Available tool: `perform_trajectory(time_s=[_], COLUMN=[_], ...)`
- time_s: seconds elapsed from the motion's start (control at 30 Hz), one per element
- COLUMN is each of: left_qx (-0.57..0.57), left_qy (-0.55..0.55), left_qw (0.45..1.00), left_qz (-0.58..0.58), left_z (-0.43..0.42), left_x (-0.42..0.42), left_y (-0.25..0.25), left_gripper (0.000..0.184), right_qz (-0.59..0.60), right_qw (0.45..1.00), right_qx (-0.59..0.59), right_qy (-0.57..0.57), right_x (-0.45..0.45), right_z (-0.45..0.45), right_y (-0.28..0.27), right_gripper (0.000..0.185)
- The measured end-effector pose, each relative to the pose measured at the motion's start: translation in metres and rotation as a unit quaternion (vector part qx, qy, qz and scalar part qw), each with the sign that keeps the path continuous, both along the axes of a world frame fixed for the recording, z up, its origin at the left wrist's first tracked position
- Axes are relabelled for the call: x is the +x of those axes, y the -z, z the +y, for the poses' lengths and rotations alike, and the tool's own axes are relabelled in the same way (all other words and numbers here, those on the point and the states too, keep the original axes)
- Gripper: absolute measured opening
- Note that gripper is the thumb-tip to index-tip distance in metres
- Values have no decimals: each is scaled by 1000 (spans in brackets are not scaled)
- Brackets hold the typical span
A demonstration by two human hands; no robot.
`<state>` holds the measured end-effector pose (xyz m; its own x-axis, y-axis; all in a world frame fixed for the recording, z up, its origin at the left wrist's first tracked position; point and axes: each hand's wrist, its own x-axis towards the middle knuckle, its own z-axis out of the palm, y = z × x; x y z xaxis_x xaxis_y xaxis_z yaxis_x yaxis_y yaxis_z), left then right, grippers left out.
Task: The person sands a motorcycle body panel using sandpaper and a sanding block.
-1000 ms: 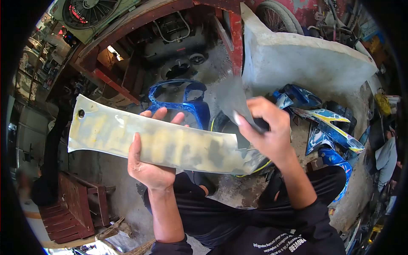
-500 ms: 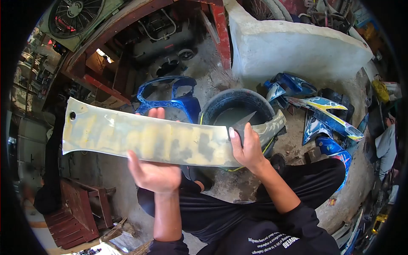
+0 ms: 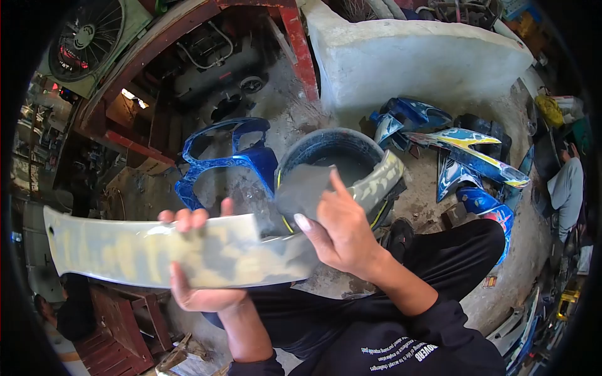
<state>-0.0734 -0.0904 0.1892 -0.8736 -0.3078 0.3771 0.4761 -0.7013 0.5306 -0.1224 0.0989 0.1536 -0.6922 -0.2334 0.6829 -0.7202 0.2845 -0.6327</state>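
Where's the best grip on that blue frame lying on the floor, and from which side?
Probably the narrow far rim of the blue frame, from above: the openings inside it leave room to wrap around, whereas its broad right side sits close to the bucket.

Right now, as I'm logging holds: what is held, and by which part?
Left hand: the long panel, near its middle. Right hand: the dark sheet, by its right edge.

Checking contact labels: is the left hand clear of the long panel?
No, the left hand grips the long panel, fingertips showing over its upper edge and thumb at its lower edge.
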Motion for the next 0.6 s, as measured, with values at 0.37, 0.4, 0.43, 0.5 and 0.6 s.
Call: perform_trajectory(time_s=[0.37, 0.4, 0.43, 0.5, 0.6], left_qx=[-64, -51, -53, -50, -64], left_qy=[-115, -121, -127, -103, -101], left_qw=[990, 991, 990, 993, 993], left_qz=[49, 24, 24, -2, -19], left_z=[-98, -94, -91, -83, -68], left_x=[35, 34, 33, 31, 28], left_y=[-28, -25, -21, -14, -9], left_gripper=[62, 65, 65, 65, 64], right_qz=[-270, -280, -290, -287, -266], right_qw=[915, 921, 925, 927, 955], right_qx=[-277, -241, -204, -188, -18], right_qy=[114, 127, 138, 150, 128], right_x=[19, 19, 19, 25, 33], right_z=[70, 71, 68, 51, 19], right_y=[50, 64, 79, 107, 125], right_gripper=[21, 23, 25, 23, 17])
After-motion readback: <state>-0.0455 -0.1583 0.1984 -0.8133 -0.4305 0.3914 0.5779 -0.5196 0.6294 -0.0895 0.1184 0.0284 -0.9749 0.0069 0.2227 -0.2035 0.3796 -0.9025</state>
